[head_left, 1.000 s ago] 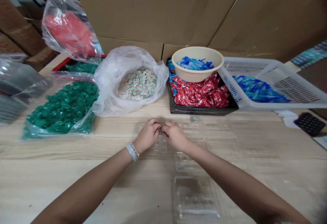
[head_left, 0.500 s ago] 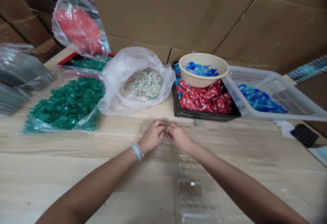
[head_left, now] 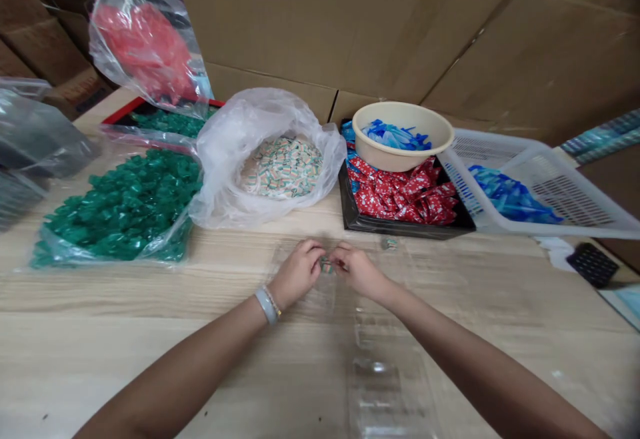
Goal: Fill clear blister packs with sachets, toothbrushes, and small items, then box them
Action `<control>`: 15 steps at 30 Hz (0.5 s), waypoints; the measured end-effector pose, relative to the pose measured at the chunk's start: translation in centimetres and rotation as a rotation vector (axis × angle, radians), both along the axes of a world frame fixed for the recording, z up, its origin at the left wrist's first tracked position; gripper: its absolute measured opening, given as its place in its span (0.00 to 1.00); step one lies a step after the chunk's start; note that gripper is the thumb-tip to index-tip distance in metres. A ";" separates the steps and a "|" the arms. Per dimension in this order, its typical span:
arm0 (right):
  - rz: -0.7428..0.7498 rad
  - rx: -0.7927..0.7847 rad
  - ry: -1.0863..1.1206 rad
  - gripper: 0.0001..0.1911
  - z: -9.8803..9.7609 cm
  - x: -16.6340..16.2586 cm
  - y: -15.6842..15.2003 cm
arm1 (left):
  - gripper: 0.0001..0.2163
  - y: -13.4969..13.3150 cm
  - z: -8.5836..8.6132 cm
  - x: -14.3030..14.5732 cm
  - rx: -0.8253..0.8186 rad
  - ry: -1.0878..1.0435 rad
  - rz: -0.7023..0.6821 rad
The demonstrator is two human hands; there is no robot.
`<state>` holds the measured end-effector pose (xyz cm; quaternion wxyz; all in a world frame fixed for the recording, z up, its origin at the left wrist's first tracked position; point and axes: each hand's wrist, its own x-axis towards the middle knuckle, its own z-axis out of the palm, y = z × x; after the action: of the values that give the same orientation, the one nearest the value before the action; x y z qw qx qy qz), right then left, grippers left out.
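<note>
Pinching one small wrapped candy [head_left: 327, 265] between them, the left hand [head_left: 296, 275] and right hand [head_left: 357, 271] meet low over the table [head_left: 125, 332], fingertips curled in on the candy's two ends. The candy is striped green and white; its detail is too small to read further.

- Left wrist: a pale band [head_left: 266, 305] with a thin beaded strand beside it.
- Under and before the hands: clear plastic trays [head_left: 385, 385], lying flat on the wood, hard to make out against it.
- Just right of the right hand: a second loose candy [head_left: 389, 243] on the table, apart from the fingers.
- Behind the hands, centre: an open white bag [head_left: 235, 159] holding striped candies [head_left: 283, 167] of the same look.
- Left of it: a clear bag of green candies [head_left: 125, 205], lying on its side; behind that, a red-rimmed tray [head_left: 120, 116] with more green ones, and a raised bag of red pieces [head_left: 145, 49].
- Right of centre: a black tray [head_left: 400, 227] of red wrapped sweets [head_left: 405, 192], with a cream bowl [head_left: 403, 152] of blue pieces resting on them.
- Further right: a white slotted basket [head_left: 575, 185] holding blue wrappers [head_left: 505, 195].
- Far right edge: a black calculator [head_left: 593, 264].
- Far left: grey bagged stacks [head_left: 30, 145].
- Backdrop: cardboard boxes [head_left: 375, 25].
</note>
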<state>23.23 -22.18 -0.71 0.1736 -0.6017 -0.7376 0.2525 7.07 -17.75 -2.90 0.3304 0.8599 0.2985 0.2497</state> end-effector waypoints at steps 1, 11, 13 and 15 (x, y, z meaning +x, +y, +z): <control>-0.009 0.002 0.015 0.09 0.2 0.1 0.1 | 0.13 0.1 -0.1 0.0 -0.019 -0.013 0.009; 0.028 -0.055 -0.034 0.06 0.1 -0.2 0.4 | 0.10 0.2 0.1 -0.1 -0.014 0.023 -0.032; 0.027 -0.053 -0.036 0.05 -0.3 -0.2 0.2 | 0.10 0.0 0.1 -0.1 0.014 0.043 -0.074; 0.022 -0.061 -0.030 0.05 -0.4 0.0 -0.1 | 0.11 -0.3 0.5 -0.1 0.029 0.062 -0.095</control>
<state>23.19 -22.25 -1.14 0.1416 -0.6023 -0.7386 0.2676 6.93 -18.03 -2.41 0.3202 0.8851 0.2636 0.2113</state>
